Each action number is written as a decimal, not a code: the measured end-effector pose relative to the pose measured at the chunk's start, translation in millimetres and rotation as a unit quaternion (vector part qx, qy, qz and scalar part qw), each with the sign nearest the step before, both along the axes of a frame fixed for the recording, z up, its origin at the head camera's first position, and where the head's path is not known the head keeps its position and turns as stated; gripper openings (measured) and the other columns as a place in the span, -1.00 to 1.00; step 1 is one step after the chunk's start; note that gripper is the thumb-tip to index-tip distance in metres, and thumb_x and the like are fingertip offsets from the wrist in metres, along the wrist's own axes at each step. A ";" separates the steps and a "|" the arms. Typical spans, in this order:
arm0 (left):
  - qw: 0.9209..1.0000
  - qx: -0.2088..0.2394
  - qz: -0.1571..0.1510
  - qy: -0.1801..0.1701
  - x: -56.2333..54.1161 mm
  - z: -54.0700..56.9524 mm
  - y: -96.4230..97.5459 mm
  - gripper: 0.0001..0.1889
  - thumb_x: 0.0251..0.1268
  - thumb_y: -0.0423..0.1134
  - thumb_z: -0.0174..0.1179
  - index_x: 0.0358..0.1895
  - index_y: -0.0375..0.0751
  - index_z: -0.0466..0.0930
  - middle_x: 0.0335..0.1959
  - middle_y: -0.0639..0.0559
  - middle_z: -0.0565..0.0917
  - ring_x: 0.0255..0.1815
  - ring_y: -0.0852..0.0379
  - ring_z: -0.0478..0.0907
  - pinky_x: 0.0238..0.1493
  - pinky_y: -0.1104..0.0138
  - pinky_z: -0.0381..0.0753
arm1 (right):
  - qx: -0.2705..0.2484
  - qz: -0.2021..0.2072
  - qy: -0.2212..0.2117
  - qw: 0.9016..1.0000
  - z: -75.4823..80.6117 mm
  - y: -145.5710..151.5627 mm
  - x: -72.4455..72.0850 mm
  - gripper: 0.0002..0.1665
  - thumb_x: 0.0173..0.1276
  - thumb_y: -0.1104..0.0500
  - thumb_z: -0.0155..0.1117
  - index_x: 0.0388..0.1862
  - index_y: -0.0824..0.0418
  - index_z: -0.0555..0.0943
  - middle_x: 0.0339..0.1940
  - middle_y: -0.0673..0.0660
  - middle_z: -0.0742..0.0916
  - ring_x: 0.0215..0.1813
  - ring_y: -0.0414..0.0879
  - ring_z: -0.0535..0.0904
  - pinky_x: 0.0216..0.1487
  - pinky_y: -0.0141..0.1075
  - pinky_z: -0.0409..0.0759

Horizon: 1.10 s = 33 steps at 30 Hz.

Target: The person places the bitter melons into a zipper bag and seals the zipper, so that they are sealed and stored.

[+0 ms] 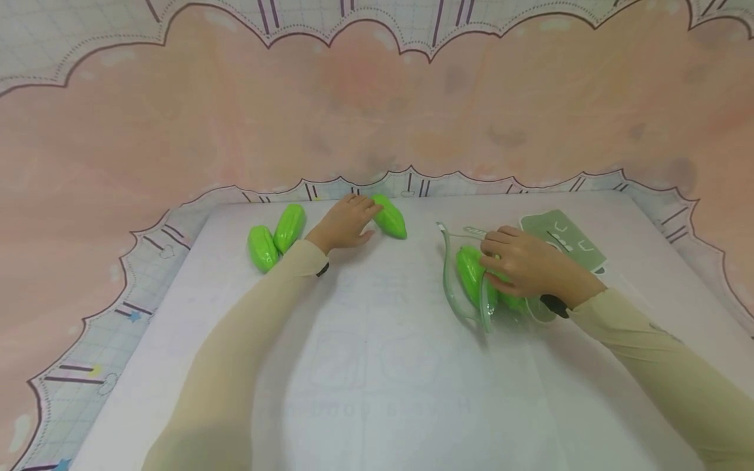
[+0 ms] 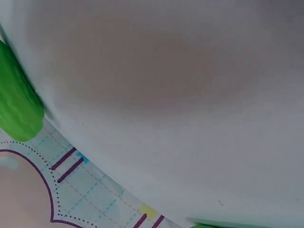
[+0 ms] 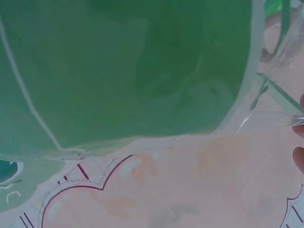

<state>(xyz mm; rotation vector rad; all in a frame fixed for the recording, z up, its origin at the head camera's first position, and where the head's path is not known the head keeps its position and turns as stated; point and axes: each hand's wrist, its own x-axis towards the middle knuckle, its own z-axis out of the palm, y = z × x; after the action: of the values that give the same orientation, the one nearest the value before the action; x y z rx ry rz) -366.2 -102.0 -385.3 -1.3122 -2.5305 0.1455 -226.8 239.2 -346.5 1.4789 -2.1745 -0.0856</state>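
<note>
The clear bag (image 1: 448, 280) with pale green edging lies on the white worktop (image 1: 412, 432), its mouth gaping toward the left. The person's right hand (image 1: 521, 261) rests over the bag, fingers bent and gripping its edging; the right wrist view shows fingertips (image 3: 299, 159) at clear plastic. Inside the bag sits one green ridged fruit (image 1: 470, 269), and more of the same green shows beside it, partly hidden by the hand and edging. To the left of the bag, and a little farther back, lies a single loose fruit (image 1: 391, 219) near the rear edge of the worktop. The left hand (image 1: 347, 221) reaches to it, thumb apart and fingers extended without grasping it; whether the fingertips touch is hard to tell. Well to the left of the bag, past that hand, a pair of fruits (image 1: 289, 228) lie close together at an angle. Just right of the bag is a green panel (image 1: 571, 239) with white drawn marks, partly covered by the right hand. Behind the bag rises a peach-coloured backdrop (image 1: 365, 111) with scalloped borders.
</note>
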 end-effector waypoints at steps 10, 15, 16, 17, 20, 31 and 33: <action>0.999 -0.024 0.031 -0.021 -10.4 5.8 4.2 -0.46 0.21 -0.18 0.15 0.26 -0.26 0.32 0.10 -0.21 0.51 0.20 -0.15 0.43 0.33 0.02 0.33 | 0.001 0.001 0.001 1.000 0.0 -1.3 -1.2 -0.81 -0.07 0.17 0.32 -0.50 0.24 0.54 -0.47 0.13 0.63 -0.33 0.01 0.54 -0.26 -0.18 0.57; 0.999 -0.028 0.033 -0.017 -18.4 3.2 7.3 -0.47 0.20 -0.22 0.14 0.25 -0.25 0.32 0.07 -0.18 0.52 0.16 -0.13 0.45 0.28 0.06 0.38 | 0.000 0.005 0.005 1.000 -0.6 -1.3 -2.2 -0.81 -0.06 0.16 0.30 -0.51 0.24 0.53 -0.48 0.12 0.62 -0.34 0.01 0.52 -0.27 -0.19 0.56; 0.999 -0.028 0.035 -0.019 -19.9 3.0 8.3 -0.47 0.19 -0.23 0.14 0.25 -0.25 0.32 0.07 -0.18 0.52 0.16 -0.13 0.45 0.27 0.06 0.39 | -0.001 0.006 0.005 1.000 -0.6 -1.4 -2.5 -0.81 -0.06 0.16 0.30 -0.51 0.24 0.52 -0.48 0.12 0.62 -0.35 0.00 0.52 -0.28 -0.19 0.55; 0.999 -0.030 0.037 -0.021 -21.2 2.7 9.0 -0.47 0.19 -0.24 0.13 0.25 -0.25 0.32 0.06 -0.18 0.52 0.15 -0.14 0.45 0.26 0.07 0.39 | -0.002 0.007 0.006 1.000 -0.6 -1.4 -2.8 -0.82 -0.06 0.16 0.29 -0.51 0.24 0.52 -0.48 0.12 0.61 -0.35 0.00 0.52 -0.28 -0.19 0.55; 0.998 -0.037 0.048 -0.027 -24.3 2.3 11.2 -0.47 0.19 -0.26 0.11 0.27 -0.24 0.31 0.08 -0.19 0.51 0.16 -0.14 0.44 0.26 0.07 0.38 | -0.004 0.009 0.004 1.000 -0.3 -1.9 -3.1 -0.82 -0.07 0.17 0.29 -0.52 0.24 0.51 -0.49 0.11 0.60 -0.36 0.00 0.51 -0.28 -0.19 0.54; 0.996 -0.046 0.073 -0.023 -35.5 -6.0 13.7 -0.51 0.20 -0.33 0.07 0.24 -0.23 0.31 0.08 -0.21 0.50 0.18 -0.15 0.43 0.27 0.07 0.38 | -0.005 0.005 -0.002 1.000 -1.5 -1.5 -1.6 -0.81 -0.07 0.18 0.32 -0.50 0.25 0.54 -0.48 0.12 0.62 -0.35 0.00 0.52 -0.28 -0.20 0.55; 0.995 -0.051 0.079 -0.025 -36.9 -7.1 14.9 -0.52 0.21 -0.34 0.04 0.24 -0.22 0.30 0.09 -0.21 0.49 0.20 -0.15 0.42 0.30 0.06 0.36 | -0.005 0.006 -0.002 1.000 -1.8 -1.6 -1.5 -0.81 -0.07 0.18 0.32 -0.50 0.25 0.54 -0.48 0.12 0.62 -0.34 0.00 0.52 -0.28 -0.20 0.55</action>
<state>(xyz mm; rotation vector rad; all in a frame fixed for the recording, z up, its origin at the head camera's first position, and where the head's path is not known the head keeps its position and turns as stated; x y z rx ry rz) -403.1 -87.1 -392.4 -1.1632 -2.7017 0.2829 -228.3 237.6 -348.3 1.4868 -2.1658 -0.0678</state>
